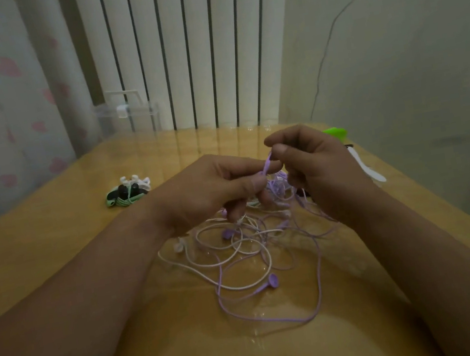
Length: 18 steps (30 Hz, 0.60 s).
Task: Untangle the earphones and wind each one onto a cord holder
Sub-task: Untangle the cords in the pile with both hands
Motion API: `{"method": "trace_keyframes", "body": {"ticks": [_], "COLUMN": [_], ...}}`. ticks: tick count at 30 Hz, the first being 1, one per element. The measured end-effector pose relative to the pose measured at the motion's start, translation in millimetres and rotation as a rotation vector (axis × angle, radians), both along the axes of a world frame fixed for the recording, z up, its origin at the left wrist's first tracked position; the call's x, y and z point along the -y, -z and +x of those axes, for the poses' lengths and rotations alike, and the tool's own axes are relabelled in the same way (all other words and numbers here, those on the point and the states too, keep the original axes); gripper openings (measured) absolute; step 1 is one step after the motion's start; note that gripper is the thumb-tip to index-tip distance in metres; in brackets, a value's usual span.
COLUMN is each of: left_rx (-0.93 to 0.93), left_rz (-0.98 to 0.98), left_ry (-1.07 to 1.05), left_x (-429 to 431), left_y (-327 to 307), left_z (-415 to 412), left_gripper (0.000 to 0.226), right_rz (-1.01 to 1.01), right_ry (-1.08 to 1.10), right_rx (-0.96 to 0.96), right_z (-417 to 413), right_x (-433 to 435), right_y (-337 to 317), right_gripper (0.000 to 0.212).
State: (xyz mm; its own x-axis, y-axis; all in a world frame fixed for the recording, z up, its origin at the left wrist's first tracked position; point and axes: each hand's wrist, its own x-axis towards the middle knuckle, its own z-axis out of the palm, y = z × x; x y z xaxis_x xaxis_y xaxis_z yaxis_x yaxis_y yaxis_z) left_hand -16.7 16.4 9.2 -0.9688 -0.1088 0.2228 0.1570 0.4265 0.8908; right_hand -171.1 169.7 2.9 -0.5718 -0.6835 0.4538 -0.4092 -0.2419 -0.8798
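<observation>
Above the middle of the glossy yellow-brown wooden table, both hands are raised and work on one item. On the left hand the fingers are curled, thumb and forefinger pinching the lower part of a short lilac plastic stem on a purple cord. On the right hand the fingers are curled, thumb and forefinger pinching the stem's upper end. Beneath the hands a loose tangle of purple and white earphone cords lies on the table, with a purple earbud at its near edge. Well apart, far left, lies a green earphone wound on a holder, touching white plastic cord holders. A clear plastic box stands at the far edge.
</observation>
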Motion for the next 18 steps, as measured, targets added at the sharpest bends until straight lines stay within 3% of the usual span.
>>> {"method": "trace_keyframes", "body": {"ticks": [4,10,18], "left_rx": [-0.088,-0.244,-0.317], "left_rz": [0.196,0.337,-0.073], "left_ry": [0.035,-0.205,-0.487], "left_x": [-4.3,0.3,-2.4], "left_y": [-0.2,7.9,14.5], "left_z": [-3.7,-11.0,-13.9], "left_gripper": [0.032,0.031,0.033], "right_rz": [0.055,0.247,0.344], "right_ry": [-0.112,0.038,0.1], "right_rx": [0.155,-0.285,-0.434], "right_z": [3.0,19.0,22.8], "right_x": [4.9,13.7,15.4], "right_y": [8.4,15.8,18.0], "right_gripper": [0.017,0.022,0.022]}}
